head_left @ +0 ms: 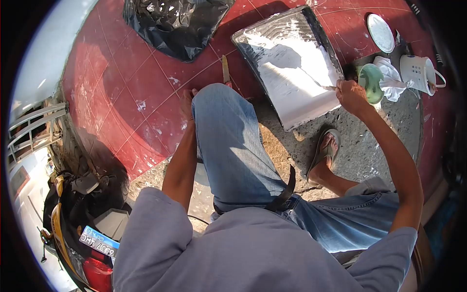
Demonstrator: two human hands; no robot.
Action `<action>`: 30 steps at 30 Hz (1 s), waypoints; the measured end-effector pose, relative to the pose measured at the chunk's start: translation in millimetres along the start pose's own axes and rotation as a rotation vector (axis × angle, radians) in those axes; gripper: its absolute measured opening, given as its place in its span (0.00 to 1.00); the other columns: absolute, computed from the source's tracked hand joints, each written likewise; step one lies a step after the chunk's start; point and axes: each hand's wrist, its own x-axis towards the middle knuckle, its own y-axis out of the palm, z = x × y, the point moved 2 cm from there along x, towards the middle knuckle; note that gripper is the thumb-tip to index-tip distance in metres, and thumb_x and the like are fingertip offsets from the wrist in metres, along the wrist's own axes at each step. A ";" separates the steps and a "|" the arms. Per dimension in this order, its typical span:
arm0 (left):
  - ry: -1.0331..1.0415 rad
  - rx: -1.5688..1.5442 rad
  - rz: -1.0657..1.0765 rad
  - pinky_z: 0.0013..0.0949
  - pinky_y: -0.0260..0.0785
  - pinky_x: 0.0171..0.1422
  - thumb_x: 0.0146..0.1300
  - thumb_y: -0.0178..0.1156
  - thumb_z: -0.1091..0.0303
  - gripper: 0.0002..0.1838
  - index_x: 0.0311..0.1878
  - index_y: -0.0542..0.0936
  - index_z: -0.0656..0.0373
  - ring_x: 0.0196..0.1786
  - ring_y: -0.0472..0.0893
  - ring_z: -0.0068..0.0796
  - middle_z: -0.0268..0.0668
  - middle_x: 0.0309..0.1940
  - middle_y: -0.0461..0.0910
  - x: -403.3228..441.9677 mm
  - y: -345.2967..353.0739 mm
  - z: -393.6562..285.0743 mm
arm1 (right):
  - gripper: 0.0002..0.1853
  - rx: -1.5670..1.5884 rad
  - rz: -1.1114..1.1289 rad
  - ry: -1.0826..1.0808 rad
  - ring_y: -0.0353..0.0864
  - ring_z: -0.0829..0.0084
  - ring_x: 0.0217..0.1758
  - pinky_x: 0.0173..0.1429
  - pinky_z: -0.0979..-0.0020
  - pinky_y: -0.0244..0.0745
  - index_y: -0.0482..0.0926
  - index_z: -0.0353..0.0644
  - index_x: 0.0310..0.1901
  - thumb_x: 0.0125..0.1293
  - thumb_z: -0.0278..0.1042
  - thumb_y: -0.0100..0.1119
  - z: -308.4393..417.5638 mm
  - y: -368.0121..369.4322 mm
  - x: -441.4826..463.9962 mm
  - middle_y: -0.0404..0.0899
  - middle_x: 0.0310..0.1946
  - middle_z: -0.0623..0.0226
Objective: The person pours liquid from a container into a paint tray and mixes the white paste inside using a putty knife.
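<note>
My right hand [352,96] is closed around the end of a thin tool [329,88] at the right edge of a black tray [311,19]. The tool's tip reaches over thick white paste [292,68] that covers much of the tray; its exact kind is unclear. My left hand [187,103] is beside my raised knee, which hides most of its fingers. Just beyond the knee a narrow yellowish blade or stick [225,69] points away from me. Its lower end is hidden, and I cannot tell whether my left hand holds it.
A black plastic bag [177,29] lies on the red tiled floor [121,92]. At right are a green container [371,83], a white cloth [390,80], a white bucket [417,74] and a round white lid [381,33]. A motorbike's rear [97,263] stands at lower left.
</note>
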 end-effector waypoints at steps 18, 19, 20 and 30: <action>0.200 0.056 -0.087 0.44 0.65 0.34 0.62 0.50 0.59 0.15 0.26 0.66 0.59 0.29 0.73 0.43 0.43 0.22 0.71 -8.7 4.4 -29.3 | 0.12 0.122 0.049 0.255 0.77 0.52 0.36 0.42 0.55 0.71 0.76 0.39 0.33 0.58 0.37 0.48 -2.5 39.9 -15.8 0.77 0.30 0.49; 0.226 0.072 -0.090 0.44 0.65 0.34 0.62 0.50 0.58 0.15 0.25 0.66 0.59 0.29 0.73 0.43 0.43 0.22 0.71 -6.8 7.6 -26.2 | 0.12 0.166 0.044 0.245 0.77 0.52 0.37 0.43 0.56 0.71 0.76 0.38 0.33 0.58 0.37 0.47 -1.5 42.4 -21.6 0.77 0.31 0.49; 0.197 0.095 -0.020 0.44 0.66 0.36 0.62 0.49 0.58 0.14 0.29 0.67 0.59 0.31 0.74 0.44 0.44 0.26 0.72 -3.9 11.4 -21.1 | 0.12 0.151 0.087 0.199 0.76 0.51 0.39 0.45 0.56 0.70 0.76 0.37 0.33 0.58 0.37 0.47 -1.5 48.1 -24.9 0.77 0.31 0.49; 0.822 0.809 0.109 0.45 0.63 0.58 0.56 0.55 0.51 0.36 0.65 0.57 0.53 0.54 0.70 0.54 0.53 0.57 0.65 -45.4 -9.5 -2.1 | 0.12 0.094 -0.008 0.125 0.77 0.52 0.38 0.44 0.58 0.72 0.75 0.37 0.34 0.58 0.37 0.46 -6.2 61.3 -34.6 0.77 0.33 0.51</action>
